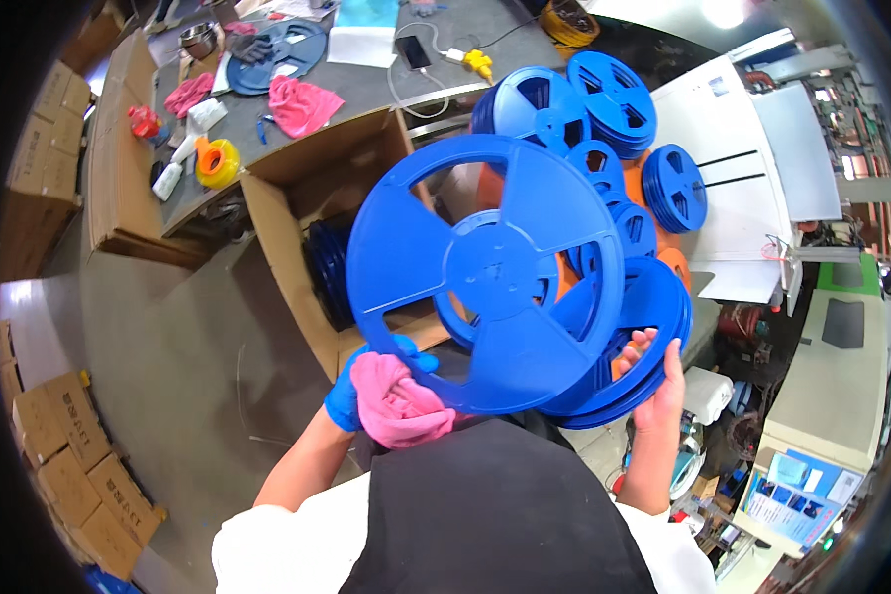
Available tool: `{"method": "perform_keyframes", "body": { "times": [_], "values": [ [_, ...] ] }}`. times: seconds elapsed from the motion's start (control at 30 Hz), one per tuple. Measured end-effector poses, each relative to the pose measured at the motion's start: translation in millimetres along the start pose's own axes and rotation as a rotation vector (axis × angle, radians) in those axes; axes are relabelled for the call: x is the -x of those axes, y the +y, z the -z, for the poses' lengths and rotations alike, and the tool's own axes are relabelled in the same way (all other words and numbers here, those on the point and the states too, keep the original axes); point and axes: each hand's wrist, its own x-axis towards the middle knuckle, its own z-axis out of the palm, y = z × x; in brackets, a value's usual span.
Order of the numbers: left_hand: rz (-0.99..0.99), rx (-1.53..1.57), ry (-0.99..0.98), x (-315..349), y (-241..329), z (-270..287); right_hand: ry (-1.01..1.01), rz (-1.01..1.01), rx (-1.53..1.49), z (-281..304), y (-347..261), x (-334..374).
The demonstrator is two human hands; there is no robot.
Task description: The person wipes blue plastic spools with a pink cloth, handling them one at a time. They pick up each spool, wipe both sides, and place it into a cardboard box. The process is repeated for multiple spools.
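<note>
A large blue plastic reel [406, 262] with cut-out windows is held tilted in front of me. My left hand [345, 394], in a blue glove, is closed on its lower left rim, with a bunched pink cloth [398, 404] in the same grip. At the lower right, my bare right hand [658, 386] is closed round the rim of several stacked blue reels [614, 401], its fingers passing through a window. The large reel covers part of that stack. An opened cardboard box [287, 282] with blue reels [329, 272] standing inside lies behind the large reel.
More blue reels [612, 99] are stacked on an orange surface beyond my right hand. On the grey table [361, 94] lie a pink cloth [302, 106], a phone [414, 52], a yellow tape roll [216, 161] and bottles. Cardboard boxes [64, 426] are stacked at left; a machine [827, 366] stands right.
</note>
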Motion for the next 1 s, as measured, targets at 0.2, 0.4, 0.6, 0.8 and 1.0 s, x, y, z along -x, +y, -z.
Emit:
{"method": "perform_keyframes", "body": {
  "times": [0.2,0.4,0.6,0.8,1.0],
  "values": [
    [-0.063,-0.086,0.016,9,-4,14,0.122,-0.022,0.113,3,8,-4],
    [-0.111,-0.127,0.18,30,10,13,0.113,-0.108,0.137,11,11,-3],
    [-0.305,-0.234,0.594,42,27,81,0.024,-0.078,0.069,14,22,2],
    [-0.542,-0.637,0.986,14,-25,242,-0.06,-0.082,0.031,-4,29,7],
    [-0.307,-0.299,0.737,-37,-10,188,-0.049,0.035,-0.024,4,28,12]
  ]
}}
